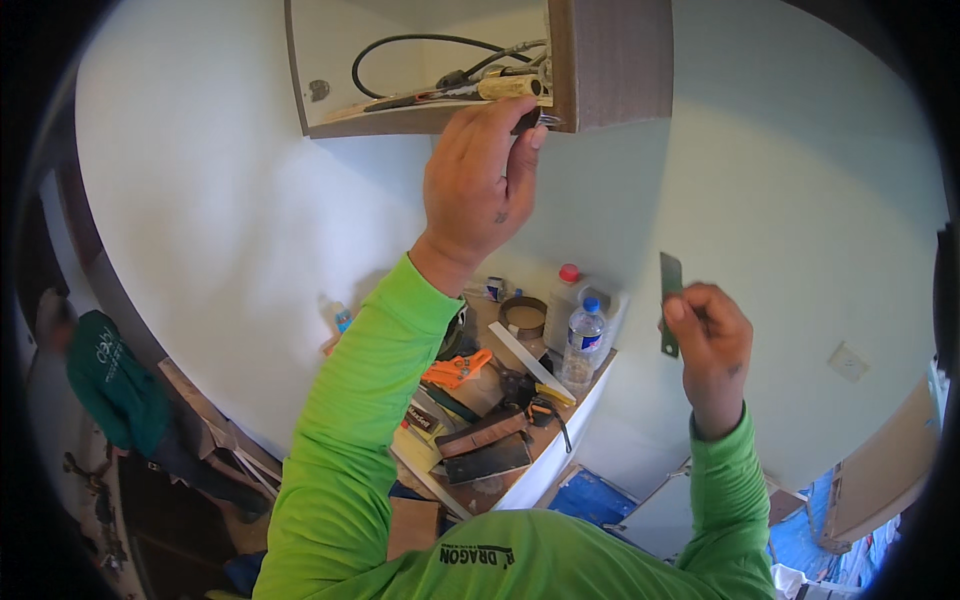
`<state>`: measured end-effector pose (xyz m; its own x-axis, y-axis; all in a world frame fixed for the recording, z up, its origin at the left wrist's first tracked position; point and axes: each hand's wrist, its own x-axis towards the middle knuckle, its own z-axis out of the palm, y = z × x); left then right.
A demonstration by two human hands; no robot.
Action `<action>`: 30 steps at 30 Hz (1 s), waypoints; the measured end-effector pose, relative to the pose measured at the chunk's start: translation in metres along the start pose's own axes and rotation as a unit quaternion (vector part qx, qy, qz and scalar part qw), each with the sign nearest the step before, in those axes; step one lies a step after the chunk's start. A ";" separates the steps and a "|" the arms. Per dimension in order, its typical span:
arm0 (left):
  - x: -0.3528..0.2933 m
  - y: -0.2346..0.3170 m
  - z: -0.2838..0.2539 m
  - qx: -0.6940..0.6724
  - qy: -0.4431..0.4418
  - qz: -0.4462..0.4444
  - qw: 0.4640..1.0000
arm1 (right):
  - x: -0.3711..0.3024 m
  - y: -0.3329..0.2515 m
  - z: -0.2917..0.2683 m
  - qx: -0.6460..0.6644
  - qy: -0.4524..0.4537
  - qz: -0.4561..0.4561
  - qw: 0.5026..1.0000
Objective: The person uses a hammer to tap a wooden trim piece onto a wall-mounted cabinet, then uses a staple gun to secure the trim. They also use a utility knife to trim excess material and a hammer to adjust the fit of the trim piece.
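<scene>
My left hand (472,180) is raised to the lower front edge of an open wall cabinet (622,65), near its right corner. Its thumb and fingers close around a small dark thing, mostly hidden, that I cannot make out. Just above those fingertips, a pale cylindrical handle (508,88) lies inside the cabinet, with a black cable (400,40) looping behind it. Lower and to the right, my right hand (712,340) pinches a flat, narrow metal blade (670,272) upright. A small hole shows near the blade's bottom end. It is apart from the cabinet and in front of the pale wall.
Below the cabinet, a cluttered counter (535,480) carries a clear bottle with a blue cap (584,345), a roll of brown tape (523,316), an orange tool (457,369) and a white strip (520,352). Far left stands a person in a green top (112,375).
</scene>
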<state>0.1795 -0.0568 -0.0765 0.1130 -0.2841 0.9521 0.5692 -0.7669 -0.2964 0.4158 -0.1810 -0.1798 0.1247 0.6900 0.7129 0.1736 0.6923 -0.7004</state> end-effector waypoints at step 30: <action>-0.007 -0.007 -0.007 -0.102 -0.032 -0.115 0.988 | 0.100 0.005 0.123 0.002 0.035 -0.079 0.996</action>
<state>0.1689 -0.0537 -0.0822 0.0548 -0.0572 0.9969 0.4107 -0.9087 -0.0747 0.3087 -0.0828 -0.1162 0.1632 0.5563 0.8148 0.1935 0.7918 -0.5794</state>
